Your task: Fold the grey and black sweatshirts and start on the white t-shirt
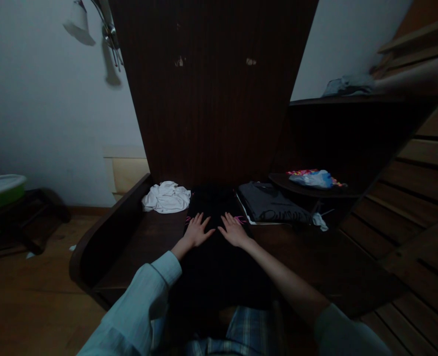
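Note:
A black garment [219, 267] with pink marks near both side edges is spread on the dark wooden surface in front of me. My left hand [197, 230] lies flat on its left half, fingers spread. On the right half rests my right hand [234, 230], likewise flat with the fingers apart. A gap of black cloth separates the two hands. Just left of the garment sits a crumpled white cloth [167, 197]. To its right lies a folded dark grey garment [274, 202] with black lettering. The garment's exact kind is hard to make out in the dim light.
A tall dark panel [215, 99] rises behind the surface, and a curved side rail [92, 247] bounds it on the left. At right, a small shelf [296, 190] carries a blue-white plastic bag [317, 179]. A green basin [3, 193] stands far left; wooden slats [415, 207] line the right.

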### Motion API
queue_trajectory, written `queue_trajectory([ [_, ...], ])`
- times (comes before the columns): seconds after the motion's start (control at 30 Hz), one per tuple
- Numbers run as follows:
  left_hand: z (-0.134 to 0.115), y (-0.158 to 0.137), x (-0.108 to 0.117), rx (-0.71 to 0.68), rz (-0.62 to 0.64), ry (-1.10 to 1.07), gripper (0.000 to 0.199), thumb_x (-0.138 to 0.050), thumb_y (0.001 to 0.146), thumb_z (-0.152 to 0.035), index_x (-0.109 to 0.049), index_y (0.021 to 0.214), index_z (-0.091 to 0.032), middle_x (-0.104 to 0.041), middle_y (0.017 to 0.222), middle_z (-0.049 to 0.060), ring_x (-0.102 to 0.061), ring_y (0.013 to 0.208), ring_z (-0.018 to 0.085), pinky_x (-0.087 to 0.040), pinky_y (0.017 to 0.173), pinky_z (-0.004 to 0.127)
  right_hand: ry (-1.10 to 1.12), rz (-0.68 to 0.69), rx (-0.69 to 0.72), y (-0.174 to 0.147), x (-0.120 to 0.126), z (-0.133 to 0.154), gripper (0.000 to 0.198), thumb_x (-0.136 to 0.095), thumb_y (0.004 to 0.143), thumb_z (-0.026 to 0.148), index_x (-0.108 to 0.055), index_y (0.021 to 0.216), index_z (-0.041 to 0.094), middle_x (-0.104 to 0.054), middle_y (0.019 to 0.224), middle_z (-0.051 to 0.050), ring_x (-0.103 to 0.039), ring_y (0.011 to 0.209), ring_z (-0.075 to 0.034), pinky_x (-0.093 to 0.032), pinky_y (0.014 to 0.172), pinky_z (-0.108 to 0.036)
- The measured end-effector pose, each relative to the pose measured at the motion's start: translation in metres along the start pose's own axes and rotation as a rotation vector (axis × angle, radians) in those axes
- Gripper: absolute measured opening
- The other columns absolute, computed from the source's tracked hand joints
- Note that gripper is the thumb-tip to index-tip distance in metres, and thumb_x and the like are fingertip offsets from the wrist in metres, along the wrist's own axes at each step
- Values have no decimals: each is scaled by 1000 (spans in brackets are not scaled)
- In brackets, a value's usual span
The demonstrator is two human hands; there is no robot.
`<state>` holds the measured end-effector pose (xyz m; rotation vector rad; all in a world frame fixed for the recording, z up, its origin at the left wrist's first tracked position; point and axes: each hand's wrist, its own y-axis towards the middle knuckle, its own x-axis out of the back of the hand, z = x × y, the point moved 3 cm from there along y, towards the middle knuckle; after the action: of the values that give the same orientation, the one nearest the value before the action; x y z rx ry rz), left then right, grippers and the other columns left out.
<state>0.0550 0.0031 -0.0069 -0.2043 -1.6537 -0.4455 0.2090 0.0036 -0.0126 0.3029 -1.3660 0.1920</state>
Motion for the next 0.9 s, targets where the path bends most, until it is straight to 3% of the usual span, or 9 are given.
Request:
queue_trajectory([
  [0.43, 14, 36, -4, -23, 40, 1, 58, -29, 84, -52, -35, 130, -17, -28, 140, 12, -21, 129, 26, -20, 102, 41, -5, 41, -20, 33, 2, -13, 58, -23, 87, 44, -28, 133, 8, -20, 142, -14, -14, 131, -20, -11, 104, -36],
  [0.6, 15, 35, 1, 9, -45, -60, 55, -30, 86, -45, -35, 128, -11, -38, 134, 13, -29, 126, 22, -24, 102, 35, 38, -41, -4, 34, 5, -14, 53, -31, 87, 40, -38, 128, 7, -31, 137, -15, -24, 128, -21, -16, 103, -35],
  [0.73, 15, 32, 6, 50, -115, -72, 41, -29, 88, -30, -45, 120, -11, -50, 125, 12, -42, 118, 19, -28, 99, 31, 76, -168, 39, 29, 10, -13, 38, -33, 86, 26, -51, 116, 9, -50, 124, -12, -41, 116, -17, -26, 99, -29],
  [0.9, 17, 30, 0, 19, -14, -27, 48, -31, 87, -37, -40, 125, -11, -37, 135, 12, -28, 127, 22, -22, 103, 35, 100, -219, 100, 25, 15, -10, 33, -35, 84, 19, -58, 107, 11, -59, 113, -9, -49, 107, -16, -32, 95, -27],
])
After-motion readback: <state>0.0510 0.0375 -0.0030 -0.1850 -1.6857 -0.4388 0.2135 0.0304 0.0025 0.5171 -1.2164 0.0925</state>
